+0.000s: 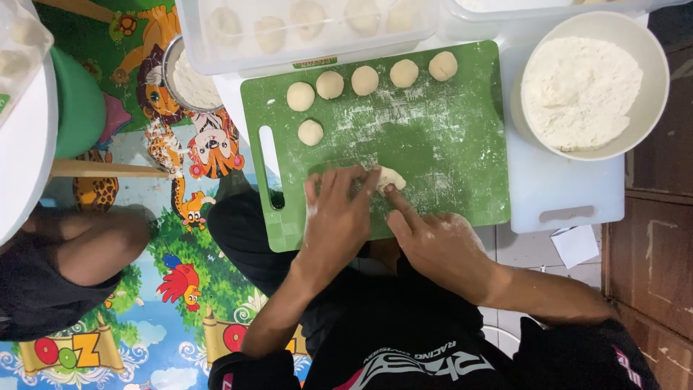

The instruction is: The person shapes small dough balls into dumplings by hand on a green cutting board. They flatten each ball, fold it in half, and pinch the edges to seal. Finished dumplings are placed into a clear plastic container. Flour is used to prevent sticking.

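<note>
**Two hands shaping a piece of dough on a floured green cutting board**

Head view, looking down. The left hand (336,213) lies palm down on the green cutting board (447,155), fingers spread and pressed against the left side of a small piece of dough (390,178). The right hand (433,242) meets the dough from below, its extended index finger touching the lower edge; the other fingers are curled loosely. Neither hand closes around the dough: it is pinned between the fingertips of both, resting on the board near its front middle. Flour dusts the board's surface.

Six dough balls (364,79) lie on the far part of the board: five in a rising row, one just below the row's left end. To the right, a white bowl of flour (586,83) stands on a pale blue cutting board (559,195). Beyond the green board sits a clear plastic tray (303,32) holding further dough balls. A metal bowl of flour (189,78) stands at upper left on a colourful cartoon-animal mat (180,289).
</note>
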